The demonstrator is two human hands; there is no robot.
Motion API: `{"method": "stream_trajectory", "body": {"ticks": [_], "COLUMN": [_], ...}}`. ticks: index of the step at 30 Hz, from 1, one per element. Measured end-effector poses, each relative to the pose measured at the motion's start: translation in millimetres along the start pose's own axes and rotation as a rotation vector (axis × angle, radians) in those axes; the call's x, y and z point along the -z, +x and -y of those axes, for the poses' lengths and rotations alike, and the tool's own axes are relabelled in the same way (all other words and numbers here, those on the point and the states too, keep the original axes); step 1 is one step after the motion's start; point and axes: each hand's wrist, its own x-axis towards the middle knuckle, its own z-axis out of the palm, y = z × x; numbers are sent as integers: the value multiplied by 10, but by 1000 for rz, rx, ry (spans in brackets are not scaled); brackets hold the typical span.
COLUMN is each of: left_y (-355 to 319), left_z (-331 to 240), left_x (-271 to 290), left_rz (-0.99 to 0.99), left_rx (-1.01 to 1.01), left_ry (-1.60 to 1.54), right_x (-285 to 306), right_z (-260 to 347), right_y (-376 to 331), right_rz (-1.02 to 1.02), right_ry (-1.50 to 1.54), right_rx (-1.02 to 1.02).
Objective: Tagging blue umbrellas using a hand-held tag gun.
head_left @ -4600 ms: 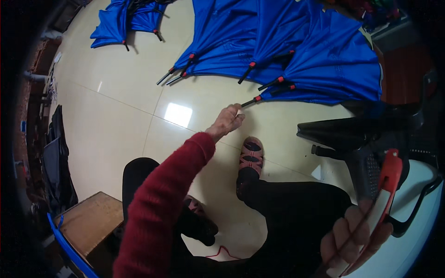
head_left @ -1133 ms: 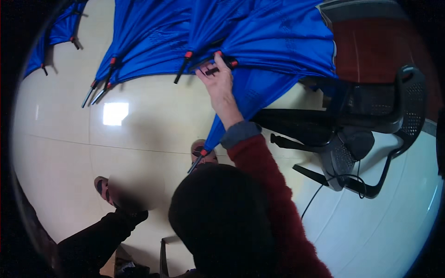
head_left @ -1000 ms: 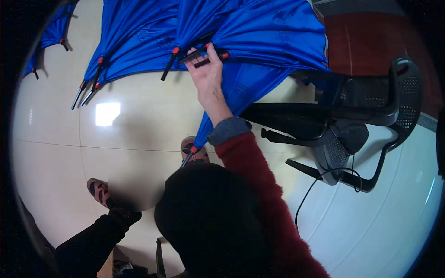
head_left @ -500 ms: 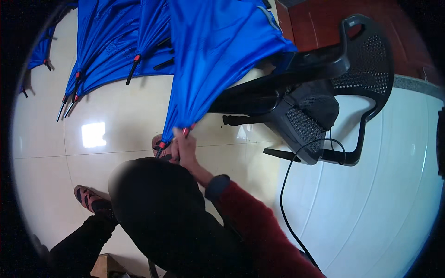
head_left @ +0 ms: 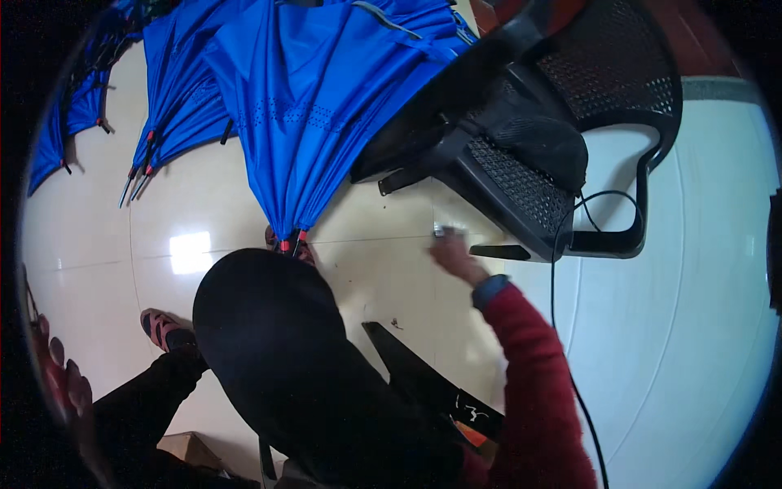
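The blue umbrella [head_left: 326, 106] lies collapsed on the pale tiled floor [head_left: 195, 204], its red-tipped end [head_left: 291, 242] pointing near, tucked against the person's dark knee [head_left: 261, 326]. The right hand [head_left: 450, 251] is out to the right of that tip, apart from it, reaching toward the foot of the black mesh chair [head_left: 529, 155]. It is blurred, so whether the fingers are curled, spread or pinching something I cannot tell; there may be a small pale thing at the fingertips.

The left hand [head_left: 61, 379] is at the far left rim, low, with fingers loosely spread, and I can't make out anything in it. Near it a sandalled foot [head_left: 159, 326] rests on the tile.

Risks from here: a black cable [head_left: 570, 269] trails down just beside the right sleeve, and a careless swing of that arm could snag it. The umbrella's fabric is draped against the chair's edge, so pulling it near could catch it there. More blue umbrellas [head_left: 155, 122] lie to the far left, easy to kick.
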Motion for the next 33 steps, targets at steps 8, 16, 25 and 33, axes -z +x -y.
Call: {"method": "stream_trajectory", "body": {"ticks": [8,16,25,33], "left_y": [197,453,925,846], "left_z": [173,-51,-335,-260], "left_x": [43,-302,-715,-479], "left_rz": [-124,-328,-327,-402], "left_rx": [9,94,128,-18], "left_ry": [-20,-180,-234,81], "right_x": [-403,72,112,483], "right_z": [-1580,-1204,-1264,-712], "right_y": [-1267,-1611,-2444,-2113], "right_rz": [-138,-176,-187,148], "right_ry": [-257,-201,-1396,-1136], "right_rx": [59,-43,757,1033]}}
